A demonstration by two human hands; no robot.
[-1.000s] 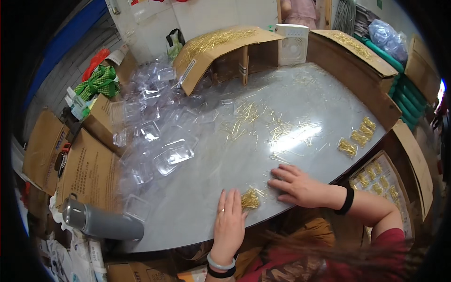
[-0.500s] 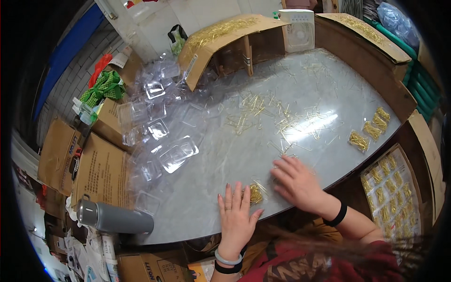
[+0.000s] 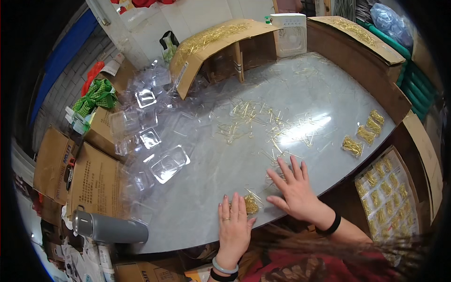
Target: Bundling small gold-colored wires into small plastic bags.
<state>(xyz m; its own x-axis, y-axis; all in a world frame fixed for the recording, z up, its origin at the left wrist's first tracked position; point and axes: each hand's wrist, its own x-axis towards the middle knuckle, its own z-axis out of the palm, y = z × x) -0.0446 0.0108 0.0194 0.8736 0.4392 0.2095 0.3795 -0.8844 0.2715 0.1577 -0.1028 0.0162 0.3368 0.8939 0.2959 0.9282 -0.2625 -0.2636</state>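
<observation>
Over the last second both hands have stayed pressed near the front rim of the table [image 3: 197, 188], with the small heap of gold pins [image 3: 251, 204] held between them; only the view has swung, so the gathering looks to be at the same point as before. The left hand [image 3: 233, 221] lies flat and open, palm down, fingers together, its fingertips just left of the heap and touching it. The right hand [image 3: 293, 185] is also open, fingers spread over a few loose pins, its thumb side just right of the heap; neither hand grips anything. The heap sits very close to the curved table edge, so a careless sweep toward the body could push pins off. Open room lies ahead and to the left: bare grey tabletop between the hands and the clear plastic blister trays [image 3: 170, 163], which crowd the left side. Farther in, scattered gold pins [image 3: 263, 122] litter the middle, and three bundled pin packs [image 3: 364, 134] rest near the right rim. A grey flask [image 3: 110, 229] lies on its side at the lower left edge, well apart from the hands.
</observation>
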